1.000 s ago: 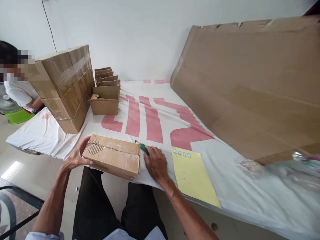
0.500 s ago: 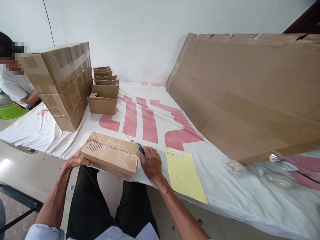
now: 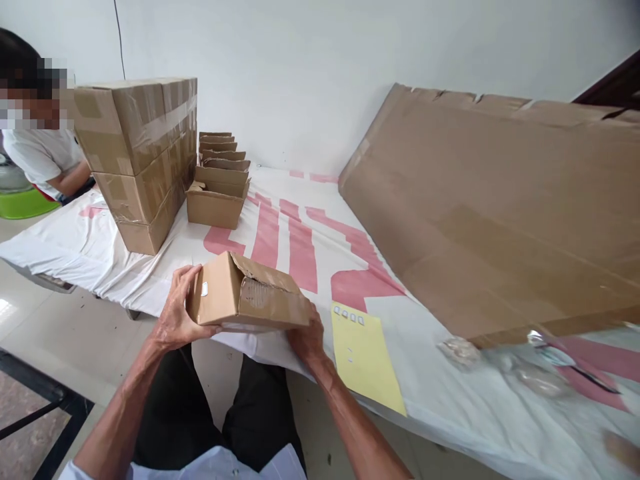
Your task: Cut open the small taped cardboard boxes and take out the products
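A closed brown cardboard box [image 3: 275,305] is held between my two hands, tilted over the table's front edge. A small white label [image 3: 205,289] shows on its left end. My left hand [image 3: 183,313] grips that end, thumb below and fingers along the far side. At the opposite end, my right hand [image 3: 307,333] holds the box, its fingers partly hidden behind it. To the right lies a yellow sheet [image 3: 367,360] with several small white stickers along its top.
Taped boxes [image 3: 145,133] are stacked at the left, beside a row of open cartons [image 3: 217,205]. Large cardboard [image 3: 490,213] leans on the wall at the right. Plastic-wrapped items [image 3: 537,377] lie at the right front. A person [image 3: 43,157] sits at the far left.
The box has been turned and tipped up, so its labelled end now shows. My left hand has moved up along that end. The green tool by my right hand no longer shows.
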A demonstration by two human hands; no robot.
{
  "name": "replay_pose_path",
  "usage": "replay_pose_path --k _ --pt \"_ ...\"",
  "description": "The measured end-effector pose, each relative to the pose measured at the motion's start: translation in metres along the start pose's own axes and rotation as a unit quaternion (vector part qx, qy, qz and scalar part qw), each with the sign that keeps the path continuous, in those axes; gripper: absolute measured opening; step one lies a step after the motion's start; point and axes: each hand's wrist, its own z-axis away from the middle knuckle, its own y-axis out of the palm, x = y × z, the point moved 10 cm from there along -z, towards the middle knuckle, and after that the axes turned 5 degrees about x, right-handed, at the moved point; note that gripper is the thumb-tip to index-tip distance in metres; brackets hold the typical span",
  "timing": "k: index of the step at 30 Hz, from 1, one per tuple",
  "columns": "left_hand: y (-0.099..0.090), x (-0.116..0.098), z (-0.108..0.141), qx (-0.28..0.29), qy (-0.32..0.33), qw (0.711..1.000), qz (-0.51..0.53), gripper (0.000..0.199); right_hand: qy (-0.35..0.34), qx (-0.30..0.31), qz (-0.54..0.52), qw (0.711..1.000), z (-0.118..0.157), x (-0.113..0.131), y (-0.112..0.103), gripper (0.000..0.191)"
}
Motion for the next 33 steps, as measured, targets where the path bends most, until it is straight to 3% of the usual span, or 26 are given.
replay_pose_path --k 4,6,8,10,13,15,18,23,28,33 --pt "-0.003 -0.005 0.002 -0.023 -0.006 0.999 -0.037 0.118 0.008 -0.061 -0.034 0.998 -0.012 0.01 -0.021 0.029" --pt "0.0 -0.009 0.003 -0.019 0.0 0.999 -0.041 0.118 0.035 -0.134 -0.072 0.988 -0.015 0.019 -0.051 0.028" --pt "0.005 -0.016 0.004 -0.015 0.008 0.999 -0.049 0.12 0.04 -0.203 -0.1 0.973 -0.017 0.044 -0.089 0.028" --pt "0.009 -0.025 0.004 -0.018 0.012 0.998 -0.067 0.123 -0.022 -0.23 -0.111 0.967 -0.022 0.096 -0.127 0.027" --pt "0.016 -0.044 0.0 -0.032 0.025 0.994 -0.104 0.126 -0.226 -0.161 -0.075 0.958 -0.026 0.209 -0.161 0.015" --pt "0.021 -0.057 -0.002 -0.044 0.035 0.991 -0.126 0.126 -0.347 -0.083 -0.018 0.934 -0.021 0.274 -0.159 0.017" --pt "0.026 -0.072 -0.005 -0.063 0.042 0.986 -0.15 0.117 -0.422 0.031 0.103 0.9 -0.018 0.321 -0.13 0.012" --pt "0.03 -0.081 -0.006 -0.073 0.042 0.982 -0.167 0.113 -0.427 0.091 0.244 0.866 -0.026 0.324 -0.096 0.012" --pt "0.03 -0.081 -0.006 -0.077 0.046 0.982 -0.169 0.113 -0.436 0.111 0.272 0.851 -0.028 0.323 -0.087 0.003" --pt "0.031 -0.081 -0.006 -0.075 0.047 0.981 -0.171 0.114 -0.456 0.121 0.27 0.839 -0.023 0.325 -0.084 0.019"
